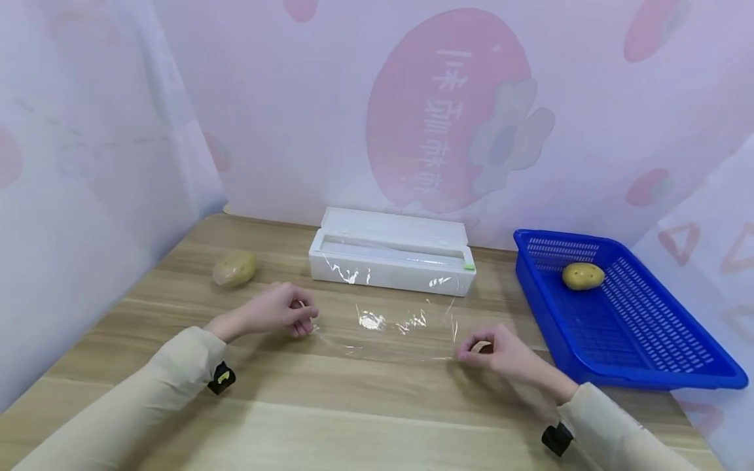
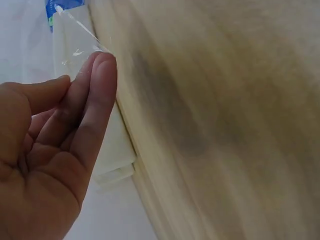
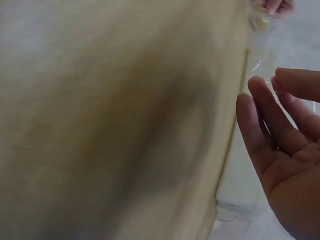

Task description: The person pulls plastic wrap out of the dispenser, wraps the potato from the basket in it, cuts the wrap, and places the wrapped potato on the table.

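A clear sheet of plastic wrap (image 1: 389, 327) stretches from an open white wrap box (image 1: 391, 271) toward me, above the wooden table. My left hand (image 1: 285, 310) pinches its near left corner; in the left wrist view, the wrap runs off the fingertips (image 2: 105, 62). At the near right corner, my right hand (image 1: 501, 353) pinches the wrap between thumb and fingers. The right wrist view shows the fingers (image 3: 260, 90) bent toward the thumb. Beyond my left hand lies a potato (image 1: 234, 269) that looks covered in shiny film.
To the right stands a blue plastic basket (image 1: 642, 376) with one bare potato (image 1: 583, 276) inside. The box's lid (image 1: 394, 226) is tipped back near a printed pink curtain (image 1: 283, 131). Underneath everything is a wood-grain table (image 1: 353, 432).
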A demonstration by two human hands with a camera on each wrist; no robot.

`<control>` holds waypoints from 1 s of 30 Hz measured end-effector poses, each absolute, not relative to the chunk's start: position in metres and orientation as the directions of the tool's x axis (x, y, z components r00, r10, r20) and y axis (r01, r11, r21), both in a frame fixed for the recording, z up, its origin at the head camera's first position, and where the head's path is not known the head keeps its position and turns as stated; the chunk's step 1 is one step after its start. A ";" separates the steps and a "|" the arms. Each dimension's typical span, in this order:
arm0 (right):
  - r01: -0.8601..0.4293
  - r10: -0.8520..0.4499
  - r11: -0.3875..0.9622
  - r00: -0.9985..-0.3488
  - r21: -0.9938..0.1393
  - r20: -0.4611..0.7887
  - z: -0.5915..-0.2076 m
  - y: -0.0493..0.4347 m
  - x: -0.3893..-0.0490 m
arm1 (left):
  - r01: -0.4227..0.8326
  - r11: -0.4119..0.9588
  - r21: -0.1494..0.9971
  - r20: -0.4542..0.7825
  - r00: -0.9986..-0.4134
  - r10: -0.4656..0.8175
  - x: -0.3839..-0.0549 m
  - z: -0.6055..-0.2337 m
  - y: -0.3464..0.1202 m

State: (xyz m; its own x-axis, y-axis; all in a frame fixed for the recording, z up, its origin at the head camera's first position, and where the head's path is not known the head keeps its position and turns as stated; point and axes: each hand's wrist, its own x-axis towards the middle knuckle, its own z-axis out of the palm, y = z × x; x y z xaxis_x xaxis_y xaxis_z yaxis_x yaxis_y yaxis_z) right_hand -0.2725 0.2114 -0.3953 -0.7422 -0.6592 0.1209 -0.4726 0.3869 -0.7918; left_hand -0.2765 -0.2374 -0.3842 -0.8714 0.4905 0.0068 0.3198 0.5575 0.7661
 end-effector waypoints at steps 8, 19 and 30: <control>-0.577 -0.706 0.433 -0.695 -0.693 0.138 -0.418 0.214 -0.264 | 0.318 0.546 0.775 0.002 -0.866 0.501 -0.269 -0.396 -0.240; -0.592 -0.662 0.499 -0.731 -0.633 0.162 -0.418 0.208 -0.251 | 0.414 0.553 0.723 0.015 -0.810 0.586 -0.254 -0.402 -0.234; -0.380 -0.511 0.558 -0.858 -0.738 0.055 -0.401 0.214 -0.243 | 0.468 0.596 0.652 0.023 -0.798 0.602 -0.248 -0.397 -0.237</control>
